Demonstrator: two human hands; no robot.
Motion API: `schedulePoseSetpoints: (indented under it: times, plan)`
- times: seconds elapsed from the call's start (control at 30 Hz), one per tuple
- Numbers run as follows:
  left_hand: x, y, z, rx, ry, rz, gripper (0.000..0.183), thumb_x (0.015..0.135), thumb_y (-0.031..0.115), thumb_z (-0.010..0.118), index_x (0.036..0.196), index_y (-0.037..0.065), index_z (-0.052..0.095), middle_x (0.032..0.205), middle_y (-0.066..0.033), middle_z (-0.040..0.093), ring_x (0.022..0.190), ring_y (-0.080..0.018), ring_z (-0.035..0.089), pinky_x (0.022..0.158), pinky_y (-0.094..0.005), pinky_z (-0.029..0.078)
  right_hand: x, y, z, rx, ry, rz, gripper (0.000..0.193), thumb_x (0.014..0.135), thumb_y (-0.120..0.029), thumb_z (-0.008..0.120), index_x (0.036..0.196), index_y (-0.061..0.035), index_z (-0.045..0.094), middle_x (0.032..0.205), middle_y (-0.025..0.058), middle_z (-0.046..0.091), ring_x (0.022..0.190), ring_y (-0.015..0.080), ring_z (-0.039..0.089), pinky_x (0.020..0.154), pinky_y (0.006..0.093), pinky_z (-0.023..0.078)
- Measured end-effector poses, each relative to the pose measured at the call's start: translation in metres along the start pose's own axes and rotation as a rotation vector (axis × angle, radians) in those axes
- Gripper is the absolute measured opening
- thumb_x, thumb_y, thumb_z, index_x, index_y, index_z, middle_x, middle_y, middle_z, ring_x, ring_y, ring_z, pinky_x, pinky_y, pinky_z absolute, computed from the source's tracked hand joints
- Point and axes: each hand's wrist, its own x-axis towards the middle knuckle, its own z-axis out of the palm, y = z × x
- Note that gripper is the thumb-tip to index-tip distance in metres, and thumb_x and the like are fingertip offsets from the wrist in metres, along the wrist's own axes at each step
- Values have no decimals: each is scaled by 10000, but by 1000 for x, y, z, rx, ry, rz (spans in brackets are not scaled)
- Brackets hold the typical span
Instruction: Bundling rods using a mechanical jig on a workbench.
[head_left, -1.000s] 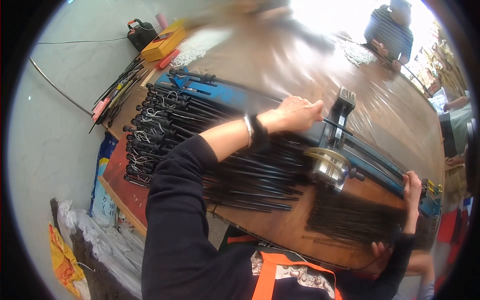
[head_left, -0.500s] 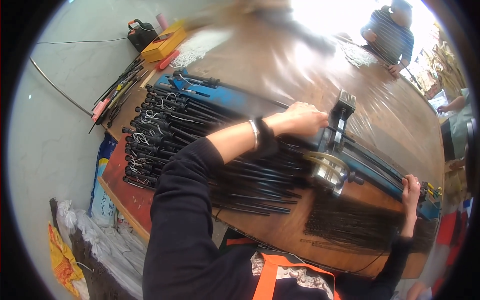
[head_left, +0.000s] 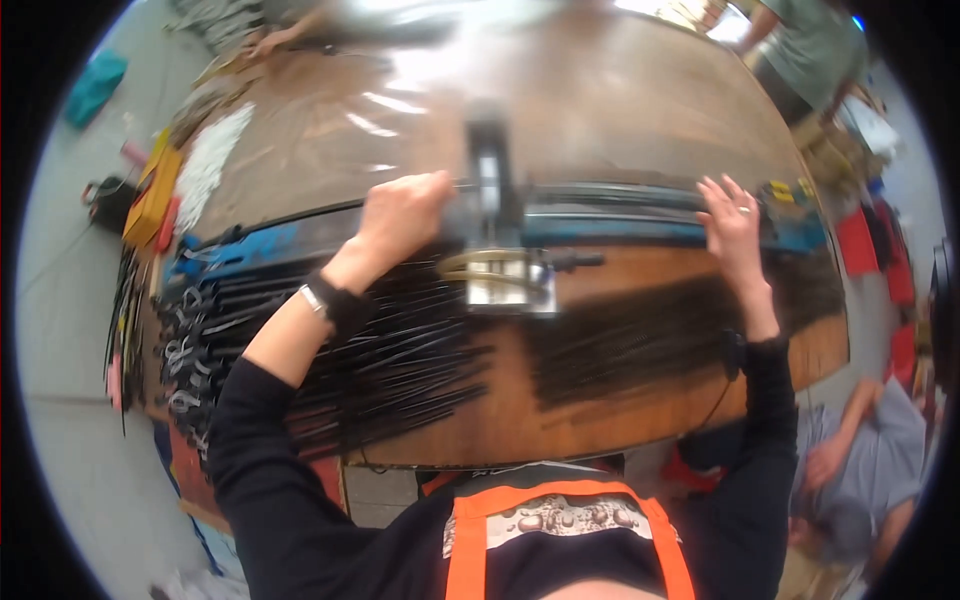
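Note:
My left hand [head_left: 403, 215] is closed in a fist just left of a metal clamp fixture [head_left: 492, 215]. A thin black rod [head_left: 335, 209] runs along the blue rail [head_left: 290, 232] into that fist; its end inside the fingers is hidden. The fixture has a brass-coloured curved lever [head_left: 460, 266] and is smeared by motion. My right hand [head_left: 733, 225] is over the right part of the rail, fingers spread and holding nothing. Under my left forearm lie several black rods [head_left: 400, 340] with corded ends. Dark, thin spring-like strands [head_left: 620, 350] lie in a bundle right of them.
White pieces [head_left: 215, 155] are heaped at the far left, by a yellow box [head_left: 153, 195] and a black container [head_left: 112, 203]. A co-worker in grey-green [head_left: 815, 50] stands at the far right; another in grey [head_left: 880, 450] is at the lower right. A third person's arm [head_left: 285, 35] reaches in at top left.
The view has swung to the right. My right hand has come off the right end of the rail and its fingers have spread. My left hand stays closed beside the fixture.

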Motion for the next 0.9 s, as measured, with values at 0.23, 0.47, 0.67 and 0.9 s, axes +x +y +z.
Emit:
schedulePoseSetpoints:
  times: [0.23, 0.47, 0.67, 0.9]
  plan:
    - [16, 7, -13, 28, -165, -110, 158, 940, 189, 548, 863, 54, 524, 727, -201, 600, 723, -419, 597, 608, -494, 453, 0, -77, -27, 298, 69, -62, 285, 798, -42, 690, 1080, -72, 659, 1031, 57, 689, 1059, 269, 615, 981, 418, 390]
    - [17, 5, -15, 23, -212, -152, 175, 947, 218, 540, 876, 59, 519, 729, -211, 604, 741, -431, 596, 621, -511, 443, -3, -106, -23, 523, -2, -64, 278, 772, -59, 717, 1044, -73, 663, 977, 45, 683, 989, 239, 627, 895, 381, 411]
    - [16, 5, -13, -1, -198, -148, 173, 947, 224, 544, 876, 67, 522, 733, -207, 606, 741, -433, 597, 614, -513, 440, 3, -124, -9, 636, -46, 35, 261, 790, -49, 701, 1046, -62, 655, 945, 79, 683, 946, 257, 634, 847, 374, 436]
    - [1, 0, 5, 43, -138, -81, 144, 938, 215, 562, 872, 88, 544, 766, -151, 651, 725, -378, 637, 596, -469, 484, -9, -138, 23, 1205, -274, 365, 235, 823, -64, 682, 1052, -41, 635, 885, 139, 668, 854, 311, 624, 773, 374, 465]
